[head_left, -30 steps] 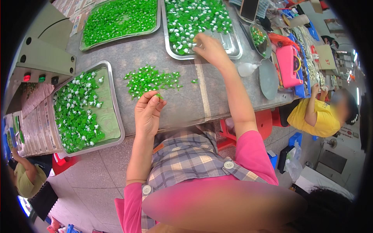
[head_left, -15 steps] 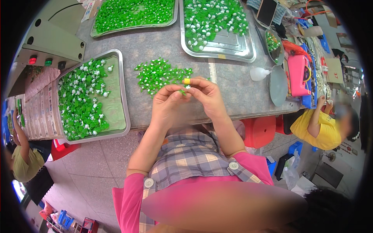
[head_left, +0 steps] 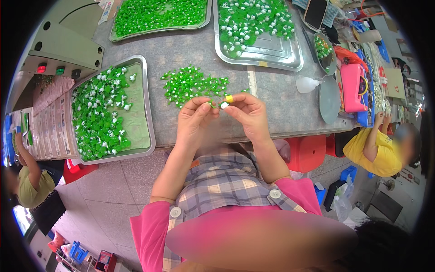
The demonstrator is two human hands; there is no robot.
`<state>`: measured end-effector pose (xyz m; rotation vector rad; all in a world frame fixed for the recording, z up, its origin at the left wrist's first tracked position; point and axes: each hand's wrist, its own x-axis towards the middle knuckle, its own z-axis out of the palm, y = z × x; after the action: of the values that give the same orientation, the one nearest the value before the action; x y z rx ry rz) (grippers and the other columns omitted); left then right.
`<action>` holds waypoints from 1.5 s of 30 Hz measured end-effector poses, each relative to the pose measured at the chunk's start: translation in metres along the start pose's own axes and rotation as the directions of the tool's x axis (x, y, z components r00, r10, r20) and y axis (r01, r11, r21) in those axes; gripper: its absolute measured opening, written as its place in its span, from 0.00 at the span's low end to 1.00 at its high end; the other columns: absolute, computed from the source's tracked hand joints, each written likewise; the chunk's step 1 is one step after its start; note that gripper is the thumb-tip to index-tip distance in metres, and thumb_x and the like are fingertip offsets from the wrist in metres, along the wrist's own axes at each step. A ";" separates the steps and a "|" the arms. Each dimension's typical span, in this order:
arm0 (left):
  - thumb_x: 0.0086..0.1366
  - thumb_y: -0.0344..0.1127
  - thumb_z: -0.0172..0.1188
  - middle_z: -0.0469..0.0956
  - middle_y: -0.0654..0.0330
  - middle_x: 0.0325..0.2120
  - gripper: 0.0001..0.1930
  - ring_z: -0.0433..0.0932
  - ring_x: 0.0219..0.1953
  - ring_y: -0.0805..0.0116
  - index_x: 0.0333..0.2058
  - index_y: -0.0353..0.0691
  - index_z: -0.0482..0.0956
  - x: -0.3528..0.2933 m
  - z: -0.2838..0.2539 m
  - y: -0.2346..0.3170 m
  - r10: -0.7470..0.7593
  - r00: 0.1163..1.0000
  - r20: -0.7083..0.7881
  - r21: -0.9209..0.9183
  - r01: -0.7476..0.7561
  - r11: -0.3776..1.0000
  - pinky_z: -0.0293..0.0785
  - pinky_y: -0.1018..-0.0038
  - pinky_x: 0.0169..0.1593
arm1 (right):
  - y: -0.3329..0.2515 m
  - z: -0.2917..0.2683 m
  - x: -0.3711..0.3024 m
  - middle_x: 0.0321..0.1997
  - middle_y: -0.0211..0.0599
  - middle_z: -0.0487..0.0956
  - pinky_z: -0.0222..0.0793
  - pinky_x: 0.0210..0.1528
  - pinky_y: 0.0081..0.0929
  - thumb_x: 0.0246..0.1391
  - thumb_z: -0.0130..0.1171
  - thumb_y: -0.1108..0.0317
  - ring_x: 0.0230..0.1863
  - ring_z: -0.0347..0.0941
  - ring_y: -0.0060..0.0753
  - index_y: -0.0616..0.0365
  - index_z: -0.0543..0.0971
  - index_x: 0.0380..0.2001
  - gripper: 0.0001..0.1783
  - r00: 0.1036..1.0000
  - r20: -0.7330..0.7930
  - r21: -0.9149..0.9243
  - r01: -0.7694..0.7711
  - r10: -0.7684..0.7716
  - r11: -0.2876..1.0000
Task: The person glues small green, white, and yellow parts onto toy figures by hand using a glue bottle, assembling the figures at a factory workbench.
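Note:
Above the table's front edge, my left hand point(head_left: 197, 117) pinches a small green plastic piece point(head_left: 212, 104) between thumb and fingertips. A little to its right, my right hand point(head_left: 248, 113) grips a small white bead-like piece with dark spots point(head_left: 224, 105). A yellow band point(head_left: 229, 98) wraps the right index fingertip. The two pieces are held apart by a narrow gap. Just beyond my hands lies a loose pile of small green pieces with white parts point(head_left: 192, 85). Fingers partly cover both held pieces.
At left, a metal tray point(head_left: 148, 115) holds green-and-white pieces; two more trays point(head_left: 158, 34) point(head_left: 297, 61) stand farther back. A machine point(head_left: 59, 54) with buttons sits far left. To the right are a white squeeze bulb point(head_left: 307, 85), grey dish point(head_left: 329, 102) and pink container point(head_left: 353, 88). Co-workers point(head_left: 374, 147) point(head_left: 38, 181) sit at both sides.
My hands, which met at the fingertips, have drawn slightly apart. The white piece in my right hand now shows more plainly. The whole view has shifted a little.

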<state>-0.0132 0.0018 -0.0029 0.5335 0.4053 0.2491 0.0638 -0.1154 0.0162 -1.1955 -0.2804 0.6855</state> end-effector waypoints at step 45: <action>0.42 0.25 0.59 0.72 0.59 0.21 0.06 0.72 0.25 0.67 0.22 0.36 0.73 -0.013 0.007 0.015 0.354 0.861 0.365 0.897 -0.427 0.114 0.67 0.77 0.29 | 0.009 -0.007 -0.001 0.26 0.33 0.75 0.65 0.33 0.15 0.43 0.55 0.73 0.27 0.69 0.19 0.64 0.74 0.31 0.10 0.972 0.084 0.082 -0.226 0.219 0.971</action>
<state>-0.0241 0.0070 0.0143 1.9809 0.3038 0.4977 0.0632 -0.1193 0.0055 -1.1251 -0.1763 0.9309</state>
